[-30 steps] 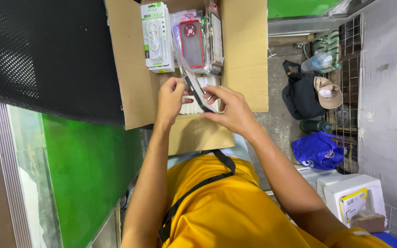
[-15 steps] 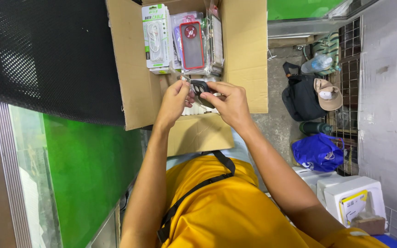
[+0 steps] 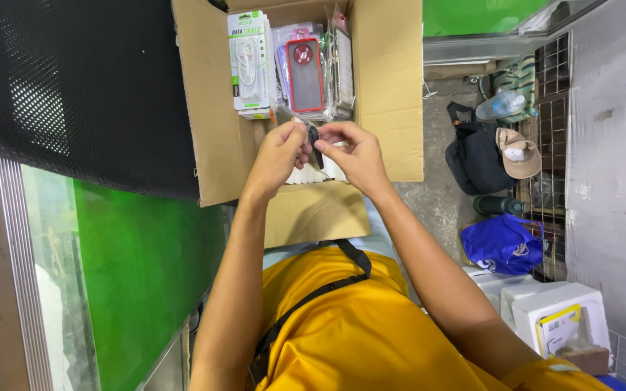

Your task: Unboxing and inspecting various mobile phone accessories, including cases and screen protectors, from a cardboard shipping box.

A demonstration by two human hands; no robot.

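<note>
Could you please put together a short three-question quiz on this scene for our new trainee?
1. True or false: both hands grip the dark phone case over the open cardboard box.
2. Which item stands in the box beside the white cable package? A) a red-rimmed phone case B) a water bottle C) a cap
3. Fill in: on the floor to the person's right, a tan cap rests on a ___ bag.

Key
1. True: the left hand and right hand pinch it between their fingers.
2. A, the red-rimmed phone case.
3. Black: the black bag.
</note>
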